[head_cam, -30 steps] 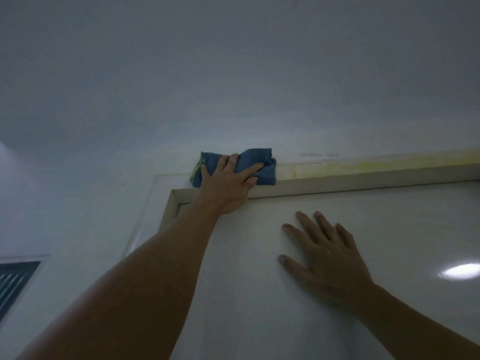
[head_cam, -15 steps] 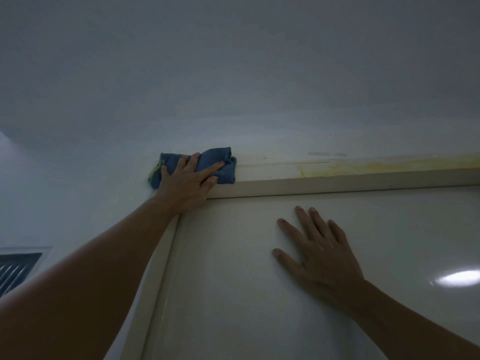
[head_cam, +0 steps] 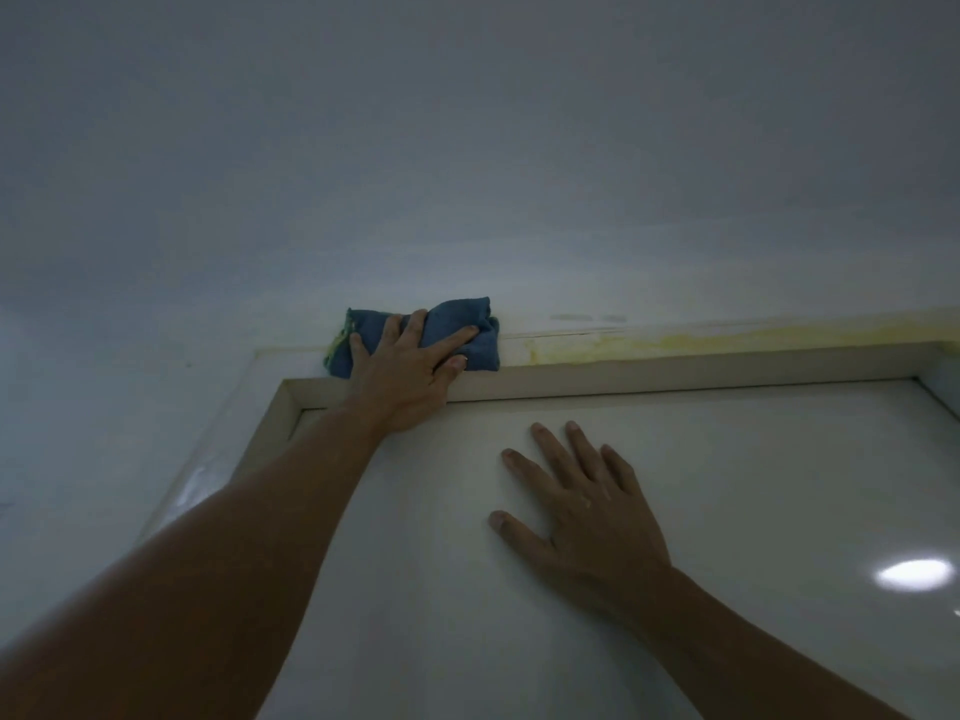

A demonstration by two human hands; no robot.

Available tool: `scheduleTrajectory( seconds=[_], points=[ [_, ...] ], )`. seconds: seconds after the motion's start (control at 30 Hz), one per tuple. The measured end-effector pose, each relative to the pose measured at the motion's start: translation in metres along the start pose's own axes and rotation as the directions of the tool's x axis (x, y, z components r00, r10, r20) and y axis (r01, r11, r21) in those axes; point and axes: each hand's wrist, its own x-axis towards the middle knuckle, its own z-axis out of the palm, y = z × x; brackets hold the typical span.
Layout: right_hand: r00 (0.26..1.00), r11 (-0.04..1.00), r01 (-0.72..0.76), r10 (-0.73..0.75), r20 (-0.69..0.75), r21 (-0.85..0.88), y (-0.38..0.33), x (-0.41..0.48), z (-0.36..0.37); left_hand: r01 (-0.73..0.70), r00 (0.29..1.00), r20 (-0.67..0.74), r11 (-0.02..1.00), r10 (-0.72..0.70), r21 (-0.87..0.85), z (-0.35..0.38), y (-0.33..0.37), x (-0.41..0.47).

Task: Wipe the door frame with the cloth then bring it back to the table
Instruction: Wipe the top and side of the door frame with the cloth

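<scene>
A folded blue cloth (head_cam: pixel 457 324) with a yellow-green edge is pressed against the top of the white door frame (head_cam: pixel 675 368), close to its upper left corner. My left hand (head_cam: pixel 410 368) lies flat over the cloth with fingers spread, holding it to the frame. My right hand (head_cam: pixel 582 504) rests open and flat on the glossy white door (head_cam: pixel 753 485) below the frame, fingers apart, holding nothing.
Yellowish stains (head_cam: pixel 675 343) run along the frame's top edge to the right of the cloth. White wall and ceiling fill the view above. A lamp's reflection (head_cam: pixel 911 574) shines on the door at the right.
My left hand slid the cloth left to the frame's corner, then back right a little. My right hand stayed flat on the door.
</scene>
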Motion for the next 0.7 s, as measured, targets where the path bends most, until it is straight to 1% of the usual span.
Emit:
scheduleTrajectory(
  seconds=[0.37, 0.7],
  points=[
    [1.000, 1.000, 0.013, -0.012, -0.019, 0.019, 0.049, -0.014, -0.019, -0.010, 1.000, -0.008, 1.000, 0.010, -0.012, 0.003, 0.079, 0.017],
    [1.000, 1.000, 0.008, -0.008, 0.000, 0.026, 0.076, -0.029, -0.028, -0.014, 0.999, 0.033, 0.999, 0.015, -0.044, 0.003, 0.156, 0.032]
  ],
)
